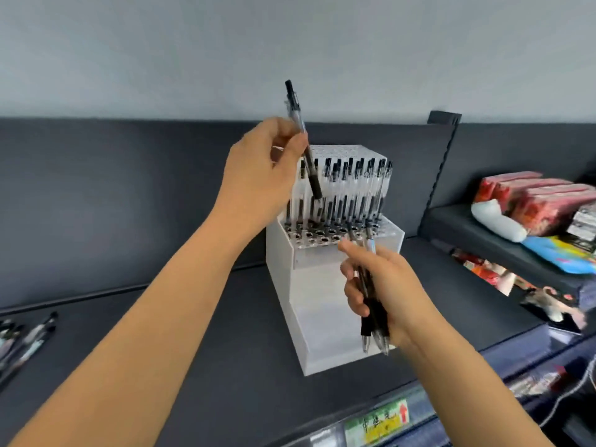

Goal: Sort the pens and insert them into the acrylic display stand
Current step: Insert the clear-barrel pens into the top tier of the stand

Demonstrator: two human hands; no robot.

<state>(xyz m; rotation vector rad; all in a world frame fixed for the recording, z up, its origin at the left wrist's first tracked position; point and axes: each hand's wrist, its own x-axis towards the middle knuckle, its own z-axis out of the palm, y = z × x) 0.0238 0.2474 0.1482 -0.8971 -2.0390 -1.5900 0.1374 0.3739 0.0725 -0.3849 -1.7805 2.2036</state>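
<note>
Pinching one pen (303,140) in left hand (261,169), tip down over acrylic display stand (322,301) mid-shelf (193,366), likely aiming for empty front holes. Clutching spare pens (371,304) in right hand (383,288) close by for quick feeding. Loose pens (22,343) at shelf's left edge.

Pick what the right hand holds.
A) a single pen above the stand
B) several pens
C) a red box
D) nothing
B: the right hand grips several pens in front of the stand; the single pen above the stand is in the left hand.
</note>
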